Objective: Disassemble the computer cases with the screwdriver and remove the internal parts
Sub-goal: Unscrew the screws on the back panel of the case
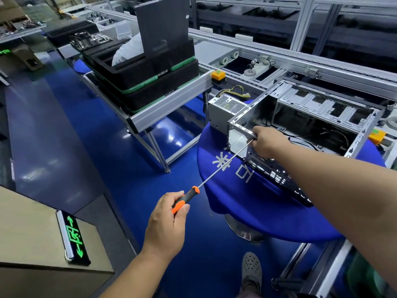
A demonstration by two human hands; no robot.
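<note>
Near the round blue counter's (253, 203) left edge, one bare-metal computer case (300, 130); right hand (267, 141) grips its rim, left hand (169, 218) grips one orange-black screwdriver (214, 172).

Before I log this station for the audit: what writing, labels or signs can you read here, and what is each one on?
White characters, partly hidden, one reading like "石": on the blue round table cover.
Green arrows and running-figure exit pictogram, no words: on the lit sign at lower left.
Green glowing marks at the far left edge: too blurred to read.
Computer case, power supply, screwdriver: no readable labels.
</note>
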